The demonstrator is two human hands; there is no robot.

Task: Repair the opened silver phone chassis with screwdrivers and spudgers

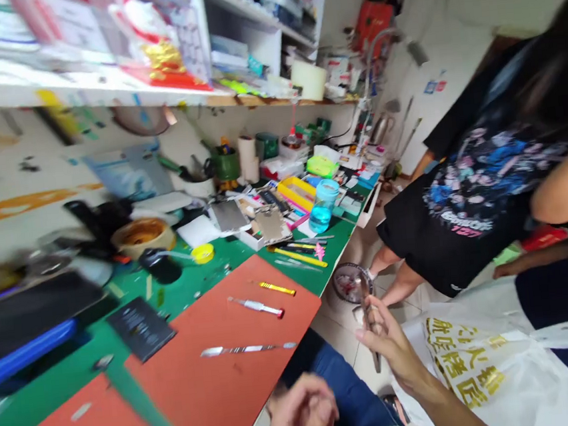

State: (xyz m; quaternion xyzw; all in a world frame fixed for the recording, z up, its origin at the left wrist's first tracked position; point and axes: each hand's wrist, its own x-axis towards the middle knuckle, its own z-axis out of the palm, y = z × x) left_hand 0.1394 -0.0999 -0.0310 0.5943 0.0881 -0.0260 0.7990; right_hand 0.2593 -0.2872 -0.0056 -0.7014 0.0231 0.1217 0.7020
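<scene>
My right hand [390, 343] is raised over the floor just past the bench edge, with its fingers shut on a thin metal tool [369, 318], possibly tweezers, which stands nearly upright and is slightly blurred. My left hand [301, 415] sits low at the bottom of the view, its fingers curled with nothing visible in them, above my blue denim knee [340, 375]. The nearest things on the orange-red cutting mat [221, 393] are a steel scalpel [247, 348], a white-handled tool [256, 306] and a yellow-handled tool [277, 288].
A green cutting mat [299, 265] covers the bench, crowded with tools, a black card-like slab [141, 328] and a bottle of blue liquid [321, 209]. Shelves run overhead. A person in a black printed T-shirt [479, 207] stands to the right, beside a white plastic bag [469, 362].
</scene>
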